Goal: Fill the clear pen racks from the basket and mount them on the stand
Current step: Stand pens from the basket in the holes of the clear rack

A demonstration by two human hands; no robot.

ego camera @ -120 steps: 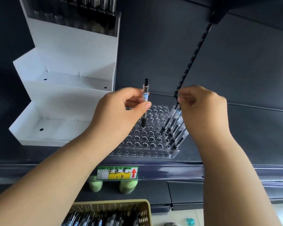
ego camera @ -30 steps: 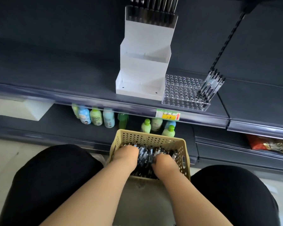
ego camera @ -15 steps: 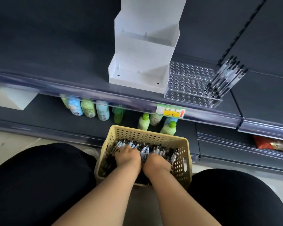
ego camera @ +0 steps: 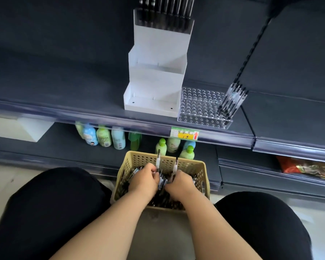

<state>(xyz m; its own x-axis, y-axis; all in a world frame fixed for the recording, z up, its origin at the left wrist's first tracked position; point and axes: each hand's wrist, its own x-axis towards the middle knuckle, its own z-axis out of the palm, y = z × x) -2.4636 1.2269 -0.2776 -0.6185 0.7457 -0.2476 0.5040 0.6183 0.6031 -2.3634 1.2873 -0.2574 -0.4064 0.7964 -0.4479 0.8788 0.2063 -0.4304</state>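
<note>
In the basket (ego camera: 137, 159), my left hand (ego camera: 144, 180) and right hand (ego camera: 180, 182) are each pinching a pen (ego camera: 159, 159) upright, ready for slotting; the rack (ego camera: 201, 107) is sitting at the shelf's (ego camera: 64, 109) front edge.

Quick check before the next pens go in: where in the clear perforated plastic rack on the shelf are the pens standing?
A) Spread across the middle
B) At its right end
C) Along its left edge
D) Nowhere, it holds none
B: the cluster of black-tipped pens leans at the right end of the clear perforated plastic rack, and the holes to their left hold nothing.
</note>
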